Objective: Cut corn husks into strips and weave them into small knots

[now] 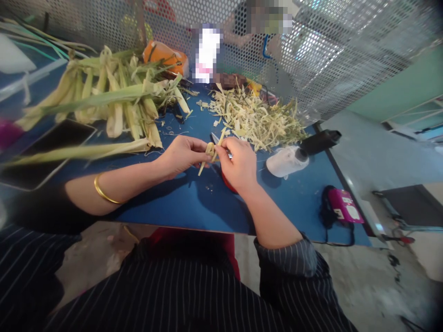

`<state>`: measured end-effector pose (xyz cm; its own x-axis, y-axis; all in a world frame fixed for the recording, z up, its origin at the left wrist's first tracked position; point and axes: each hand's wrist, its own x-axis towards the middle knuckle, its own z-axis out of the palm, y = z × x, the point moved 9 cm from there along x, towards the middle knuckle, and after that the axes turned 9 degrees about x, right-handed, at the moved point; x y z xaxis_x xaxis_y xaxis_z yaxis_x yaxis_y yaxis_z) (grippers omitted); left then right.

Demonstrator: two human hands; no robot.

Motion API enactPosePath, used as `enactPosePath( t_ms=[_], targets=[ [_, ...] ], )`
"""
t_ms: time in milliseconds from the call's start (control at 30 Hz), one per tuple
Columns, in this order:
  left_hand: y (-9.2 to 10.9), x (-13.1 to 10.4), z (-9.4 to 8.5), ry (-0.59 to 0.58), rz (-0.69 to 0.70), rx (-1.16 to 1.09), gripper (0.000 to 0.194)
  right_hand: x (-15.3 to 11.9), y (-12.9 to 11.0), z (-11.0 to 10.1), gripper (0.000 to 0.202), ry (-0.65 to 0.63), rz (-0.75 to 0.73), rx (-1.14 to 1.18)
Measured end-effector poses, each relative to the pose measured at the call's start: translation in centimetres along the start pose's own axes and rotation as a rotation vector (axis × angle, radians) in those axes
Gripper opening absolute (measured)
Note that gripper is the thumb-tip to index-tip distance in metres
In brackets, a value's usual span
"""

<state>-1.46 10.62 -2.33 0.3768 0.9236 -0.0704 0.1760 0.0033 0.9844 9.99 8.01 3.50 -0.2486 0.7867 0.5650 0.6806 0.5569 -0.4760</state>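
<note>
Just above the blue table, both hands meet at a narrow pale yellow-green plant strip (202,168) that has a small loop or fold in it. My left hand (185,156), coming in from the left, pinches the looped part between thumb and fingers. Thumb and forefinger of my right hand (240,161) are closed on the strip's other side. Scissors (228,182) with red handles lie under my right hand, which partly covers them; a blade tip shows beyond the fingers. One long pale stalk (114,148) lies left of my left hand.
Long green-yellow stalks (114,106) are heaped at left, over a dark phone-like slab (51,147). Shredded strips (259,117) form a pile behind my right hand. A white-wrapped spool (287,161), black bottle (321,142) and magenta box (344,205) stand right. Perforated metal mesh (311,55) rises behind.
</note>
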Motion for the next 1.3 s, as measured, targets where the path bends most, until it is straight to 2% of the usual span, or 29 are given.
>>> enactPosePath(
  t_ms=[100, 267, 367, 467, 600, 700, 900, 1000, 1100, 1200, 1300],
  targets=[
    [-0.2, 0.0, 0.3, -0.017, -0.014, -0.029, 0.013, -0.2, 1.4, 0.6, 0.018, -0.037, 0.134, -0.048],
    [-1.4, -0.1, 1.0, -0.016, -0.095, -0.122, 0.018, -0.6, 2.0, 1.3, 0.016, -0.062, 0.224, -0.082],
    [-1.4, -0.1, 0.6, 0.045, -0.063, -0.087, 0.017, -0.6, 2.2, 1.4, 0.016, -0.106, 0.255, -0.092],
    [-1.4, 0.1, -0.3, 0.128, -0.061, -0.118, 0.019, -0.2, 2.0, 0.5, 0.015, -0.114, 0.229, -0.058],
    [-1.8, 0.3, -1.5, 0.216, -0.138, -0.154, 0.024, 0.4, 1.7, -1.0, 0.011, -0.118, 0.204, 0.191],
    [-1.7, 0.3, -1.6, 0.208, -0.155, -0.153, 0.024, 0.5, 1.8, -1.2, 0.006, -0.111, 0.237, 0.432],
    [-1.2, 0.1, -0.9, 0.135, -0.154, -0.107, 0.020, 0.3, 2.1, 0.0, 0.008, 0.011, 0.265, 0.767],
    [-1.1, 0.1, -0.8, 0.128, -0.137, -0.107, 0.019, -0.1, 2.6, 1.5, 0.013, -0.014, 0.355, 0.858],
    [-1.1, 0.1, -0.9, 0.144, -0.127, -0.122, 0.025, -0.6, 3.6, 2.1, 0.009, -0.025, 0.467, 0.816],
    [-0.9, 0.2, -0.8, 0.147, -0.103, -0.139, 0.026, -0.6, 4.1, 1.6, 0.010, -0.019, 0.478, 0.700],
    [-0.8, 0.1, -0.8, 0.145, -0.108, -0.137, 0.021, -0.7, 4.2, 1.7, 0.011, -0.071, 0.482, 0.635]
  ],
)
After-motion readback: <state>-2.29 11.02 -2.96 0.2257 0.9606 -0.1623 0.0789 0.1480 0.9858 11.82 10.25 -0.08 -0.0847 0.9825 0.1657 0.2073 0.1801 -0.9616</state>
